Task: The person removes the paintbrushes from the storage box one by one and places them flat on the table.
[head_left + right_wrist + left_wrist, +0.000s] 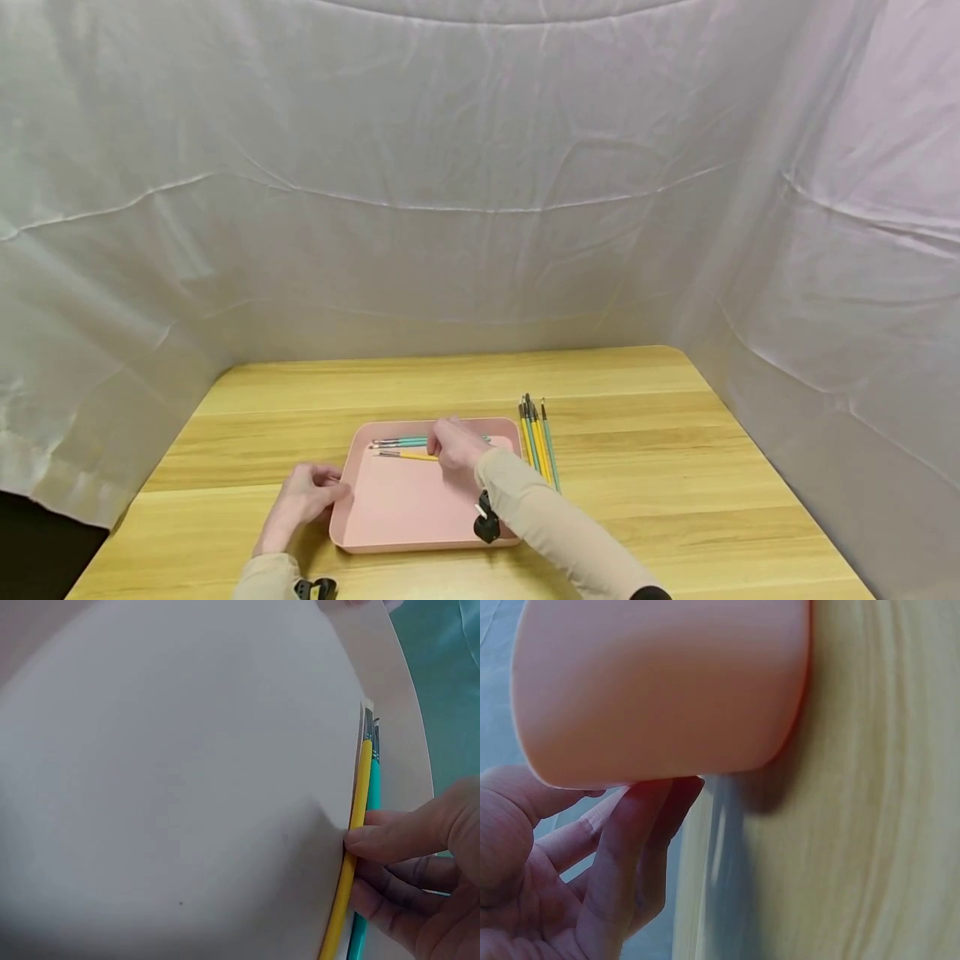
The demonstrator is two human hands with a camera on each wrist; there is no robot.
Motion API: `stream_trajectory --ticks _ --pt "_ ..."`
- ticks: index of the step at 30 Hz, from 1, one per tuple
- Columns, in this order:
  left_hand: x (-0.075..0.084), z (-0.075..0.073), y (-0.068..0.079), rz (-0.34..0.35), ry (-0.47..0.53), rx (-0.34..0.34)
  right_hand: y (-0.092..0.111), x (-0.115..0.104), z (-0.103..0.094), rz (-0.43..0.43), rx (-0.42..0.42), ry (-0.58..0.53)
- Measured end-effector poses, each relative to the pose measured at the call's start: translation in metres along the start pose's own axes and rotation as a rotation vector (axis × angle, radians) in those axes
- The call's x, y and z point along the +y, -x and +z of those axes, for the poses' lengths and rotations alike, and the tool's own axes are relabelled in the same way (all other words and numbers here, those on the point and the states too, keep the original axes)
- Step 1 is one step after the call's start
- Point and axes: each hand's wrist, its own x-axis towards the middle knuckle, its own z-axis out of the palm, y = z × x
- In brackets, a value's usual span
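Note:
A pink tray (412,508) lies on the table. My left hand (303,500) holds its left wall, thumb at the rim and fingers against the outer side in the left wrist view (607,862). Inside the tray, my right hand (455,444) pinches a yellow paintbrush (408,456) between thumb and fingers. This brush lies low over the tray floor, its bristles toward the left wall. Teal paintbrushes (390,442) lie just behind it along the back wall, partly covered by the hand. In the right wrist view the yellow handle (361,780) runs beside a teal one (375,784).
Right of the tray, several yellow and green paintbrushes (542,450) lie on the wooden table (675,475), tips pointing away. Grey cloth (465,250) hangs behind the table and at both sides. My right forearm (555,525) crosses the tray's right front corner.

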Motion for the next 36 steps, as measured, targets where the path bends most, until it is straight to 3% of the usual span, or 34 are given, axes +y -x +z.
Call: stream_trajectory --ticks 7,13,27,36 --pt "0.001 -0.001 0.001 0.004 0.004 -0.006 0.001 -0.002 -0.001 -0.027 -0.035 0.051" --pt "0.0 -0.004 0.0 0.008 -0.008 -0.007 0.004 -0.006 -0.007 -0.041 -0.045 0.009" --pt "0.0 -0.003 0.001 0.009 -0.017 -0.007 0.018 0.004 -0.024 -0.109 -0.071 -0.307" --pt "0.001 -0.004 0.001 0.017 -0.036 -0.004 0.025 0.015 -0.032 -0.08 -0.082 -0.529"
